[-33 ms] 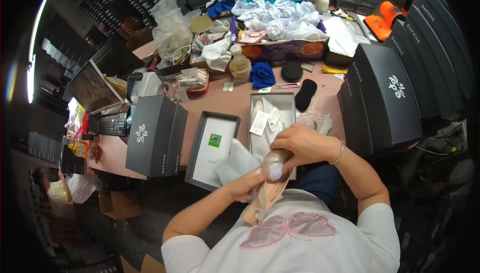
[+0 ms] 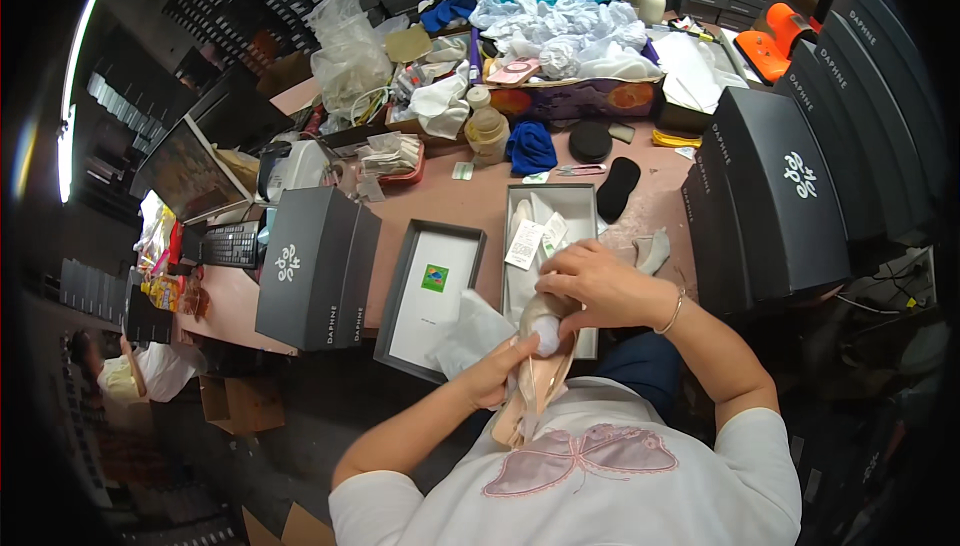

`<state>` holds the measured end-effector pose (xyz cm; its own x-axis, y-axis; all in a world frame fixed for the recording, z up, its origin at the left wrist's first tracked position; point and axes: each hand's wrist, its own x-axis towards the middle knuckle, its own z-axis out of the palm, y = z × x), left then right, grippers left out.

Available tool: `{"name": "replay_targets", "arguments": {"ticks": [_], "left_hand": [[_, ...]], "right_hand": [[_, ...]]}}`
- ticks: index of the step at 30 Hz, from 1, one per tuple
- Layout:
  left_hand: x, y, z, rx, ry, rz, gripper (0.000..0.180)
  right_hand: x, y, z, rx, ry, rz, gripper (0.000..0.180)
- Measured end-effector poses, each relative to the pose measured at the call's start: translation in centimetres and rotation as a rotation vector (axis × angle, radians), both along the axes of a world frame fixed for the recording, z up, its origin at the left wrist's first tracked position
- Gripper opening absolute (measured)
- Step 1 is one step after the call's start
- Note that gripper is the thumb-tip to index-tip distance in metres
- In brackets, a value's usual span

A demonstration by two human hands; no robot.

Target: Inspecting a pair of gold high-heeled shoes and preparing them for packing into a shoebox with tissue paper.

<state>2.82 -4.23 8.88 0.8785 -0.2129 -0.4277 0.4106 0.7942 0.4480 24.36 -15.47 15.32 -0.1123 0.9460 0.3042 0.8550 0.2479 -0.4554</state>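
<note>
A beige shoe point(image 2: 541, 382) is held close to my body, its toe toward the table. A wad of white paper point(image 2: 546, 334) sits at its toe opening. My left hand point(image 2: 503, 370) is closed around the shoe's side, with thin white tissue point(image 2: 474, 334) beside it. My right hand point(image 2: 592, 286) is curled over the toe end. Behind the shoe stands an open grey shoebox point(image 2: 592, 221), lined with white paper; a pale shoe point(image 2: 523, 212), partly hidden, and a white tag point(image 2: 523, 244) are in it.
The box lid point(image 2: 418, 321) lies left of the box. Closed dark shoeboxes stand at left point(image 2: 308, 271) and right point(image 2: 765, 196). A patterned carton point(image 2: 575, 99) of crumpled white paper is at the back. A black insole-shaped pad point(image 2: 618, 189) and blue cloth point(image 2: 531, 149) lie beyond the box.
The shoe is turned slightly, so more of its inside shows. The paper wad sits a little deeper, and my left thumb has moved up against it. My view has shifted slightly.
</note>
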Motion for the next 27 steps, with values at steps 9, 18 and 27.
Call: {"name": "replay_targets", "arguments": {"ticks": [9,18,27], "left_hand": [[-0.8,-5.2,-0.4,-0.058,0.216,0.786,0.070],[0.3,-0.9,-1.5,0.057,0.140,0.880,0.080],[0.4,-4.2,-2.4,0.224,0.062,0.894,0.067]], "right_hand": [[-9.1,1.7,-6.0,-0.061,0.356,-0.307,0.030],[-1.8,0.7,-3.8,0.208,0.284,-0.562,0.034],[-9.6,6.5,-6.5,-0.238,0.409,-0.128,0.064]]}}
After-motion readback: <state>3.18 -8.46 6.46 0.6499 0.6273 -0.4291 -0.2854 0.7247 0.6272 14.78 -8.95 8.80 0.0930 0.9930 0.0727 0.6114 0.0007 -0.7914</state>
